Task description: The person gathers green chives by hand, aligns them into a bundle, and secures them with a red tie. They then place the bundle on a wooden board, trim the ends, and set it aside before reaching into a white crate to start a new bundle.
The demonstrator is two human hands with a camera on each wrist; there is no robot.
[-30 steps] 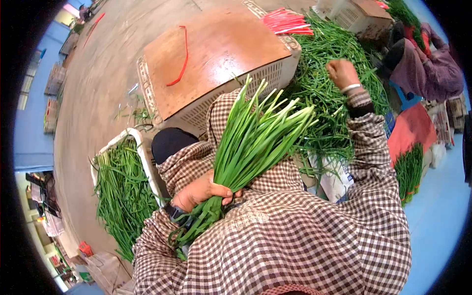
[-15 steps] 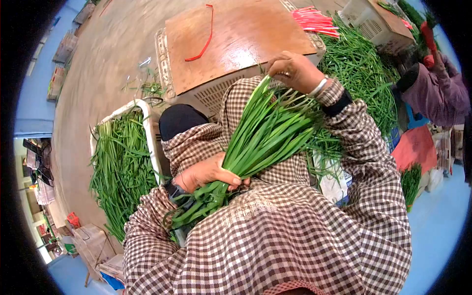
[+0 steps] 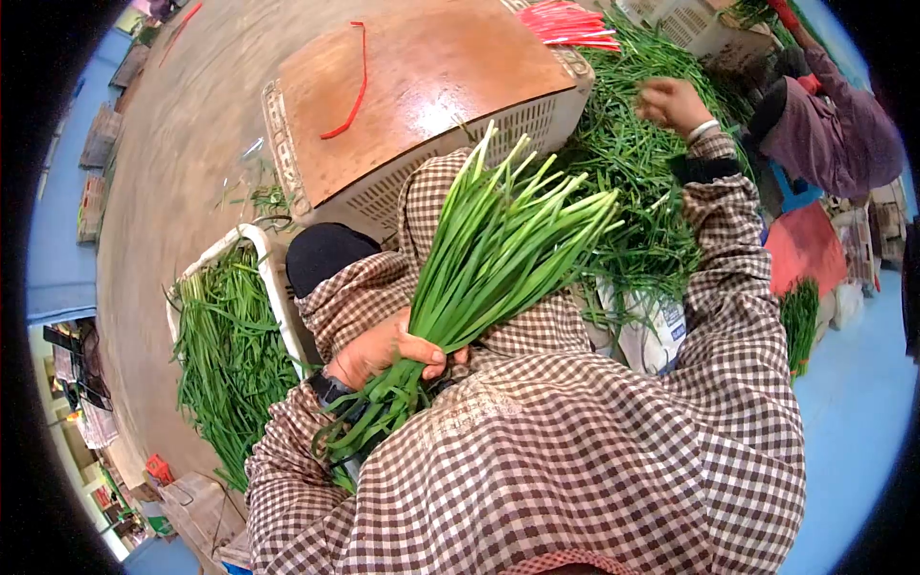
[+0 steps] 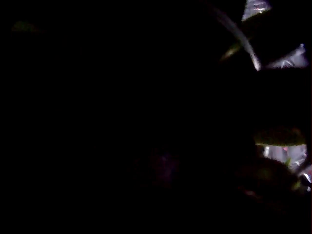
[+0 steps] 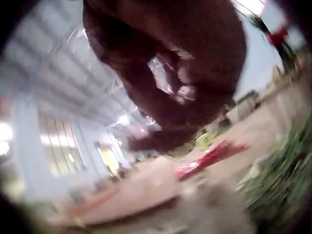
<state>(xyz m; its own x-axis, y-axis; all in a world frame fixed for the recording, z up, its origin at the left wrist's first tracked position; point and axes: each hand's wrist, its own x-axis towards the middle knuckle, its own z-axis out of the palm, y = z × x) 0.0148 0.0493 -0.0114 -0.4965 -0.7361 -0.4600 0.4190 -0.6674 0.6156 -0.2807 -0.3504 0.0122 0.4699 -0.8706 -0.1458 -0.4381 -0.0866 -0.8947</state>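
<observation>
My left hand (image 3: 383, 350) grips a bunch of garlic chives (image 3: 503, 259) near its leafy end, close against the checked garment. The pale stem ends fan out up and to the right; limp leaf tips hang below the fist. My right hand (image 3: 676, 103) is raised apart from the bunch, above a large loose heap of chives (image 3: 637, 182). In the right wrist view its fingers (image 5: 161, 105) are curled and blurred, with no held thing showing. The left wrist view is almost wholly dark.
A crate with a brown board top (image 3: 422, 77) stands ahead, bearing a red strip (image 3: 359, 86) and a bundle of red ties (image 3: 570, 24). To the left is a white basket (image 3: 278, 307) of chives. Another person (image 3: 834, 134) sits at the right by a red sheet (image 3: 810, 251).
My right hand came in to the bunch's stem ends and pinched there, then swung back right over the heap. The left hand keeps its grip on the bunch.
</observation>
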